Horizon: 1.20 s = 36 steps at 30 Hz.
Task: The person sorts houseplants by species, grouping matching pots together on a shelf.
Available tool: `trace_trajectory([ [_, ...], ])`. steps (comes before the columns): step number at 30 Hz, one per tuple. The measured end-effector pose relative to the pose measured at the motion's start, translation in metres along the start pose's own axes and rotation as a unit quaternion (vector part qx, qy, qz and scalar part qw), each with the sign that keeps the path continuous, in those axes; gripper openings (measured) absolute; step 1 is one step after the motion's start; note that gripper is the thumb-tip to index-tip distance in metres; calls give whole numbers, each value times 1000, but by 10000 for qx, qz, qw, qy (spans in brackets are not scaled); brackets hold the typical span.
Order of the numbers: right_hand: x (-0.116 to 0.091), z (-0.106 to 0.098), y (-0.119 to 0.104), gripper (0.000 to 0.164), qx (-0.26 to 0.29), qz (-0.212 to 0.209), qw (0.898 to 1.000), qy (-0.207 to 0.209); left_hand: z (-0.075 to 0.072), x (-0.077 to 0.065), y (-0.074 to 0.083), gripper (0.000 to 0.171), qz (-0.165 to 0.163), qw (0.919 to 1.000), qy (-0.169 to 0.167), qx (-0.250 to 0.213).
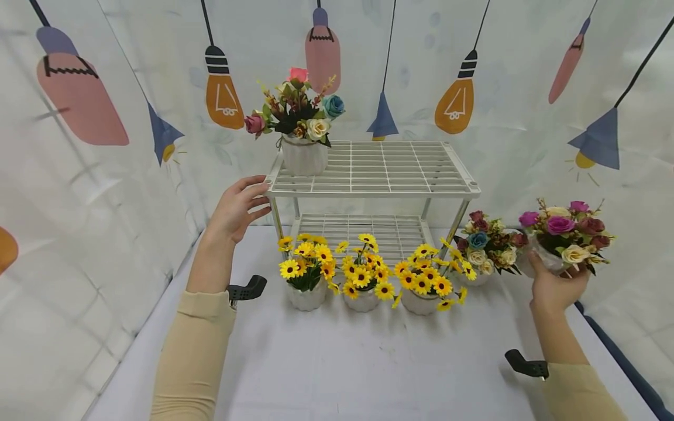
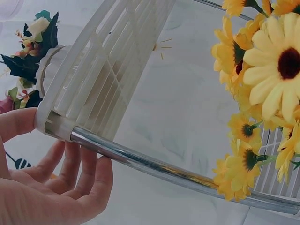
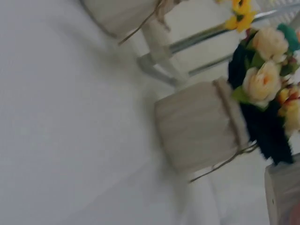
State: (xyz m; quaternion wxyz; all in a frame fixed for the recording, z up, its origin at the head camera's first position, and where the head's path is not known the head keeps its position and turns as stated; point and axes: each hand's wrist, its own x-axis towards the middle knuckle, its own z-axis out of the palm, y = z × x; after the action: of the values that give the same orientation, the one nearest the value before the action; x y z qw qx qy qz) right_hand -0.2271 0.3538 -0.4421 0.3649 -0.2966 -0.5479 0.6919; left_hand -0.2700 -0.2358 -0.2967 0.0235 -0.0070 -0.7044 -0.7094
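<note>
My left hand (image 1: 234, 210) grips the front left corner of a white two-tier shelf rack (image 1: 379, 190). In the left wrist view its fingers (image 2: 101, 180) lie by the metal post (image 2: 154, 168), just under the upper tier. Over at the right, my right hand (image 1: 555, 286) holds a potted bouquet (image 1: 566, 231) of purple, dark red and cream flowers by its pale pot. That pot (image 3: 281, 187) shows only partly in the right wrist view. Close beside it on the table stands another potted bouquet (image 1: 487, 242) with blue, cream and dark red roses.
A potted bouquet (image 1: 305, 155) with pink, blue and cream roses stands at the upper tier's left end. Three pots of yellow daisies (image 1: 308, 298) line up before the lower tier (image 1: 363, 225). A white cloth covers the table (image 1: 337, 362); a patterned curtain (image 1: 389, 58) hangs behind.
</note>
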Motion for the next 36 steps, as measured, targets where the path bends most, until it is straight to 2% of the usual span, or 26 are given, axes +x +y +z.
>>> trace_trajectory([
  [6,-15,7,-35,96,673,-260,9972,-192,0,-1,0,64,9,10000,-11,-4],
  [11,-32,18,-63,97,1384,-457,9879,-523,0,-1,0,64,12,10000,-32,-14],
  [19,-57,31,-100,96,1935,-507,9753,-942,-1,0,0,65,11,10000,-74,-51],
  [25,-73,44,-133,98,1812,-190,9725,-1449,-3,-1,1,64,38,9999,-93,-103],
  [30,-87,60,-152,97,1692,-241,9688,-1794,-5,-2,2,63,48,9999,-64,-142],
  [34,-101,70,-162,93,1778,-332,9600,-2140,-3,-1,2,63,4,9999,-104,-122],
  [36,-108,76,-168,91,1637,-348,9577,-2342,-3,-1,2,63,-25,9999,-74,-75],
])
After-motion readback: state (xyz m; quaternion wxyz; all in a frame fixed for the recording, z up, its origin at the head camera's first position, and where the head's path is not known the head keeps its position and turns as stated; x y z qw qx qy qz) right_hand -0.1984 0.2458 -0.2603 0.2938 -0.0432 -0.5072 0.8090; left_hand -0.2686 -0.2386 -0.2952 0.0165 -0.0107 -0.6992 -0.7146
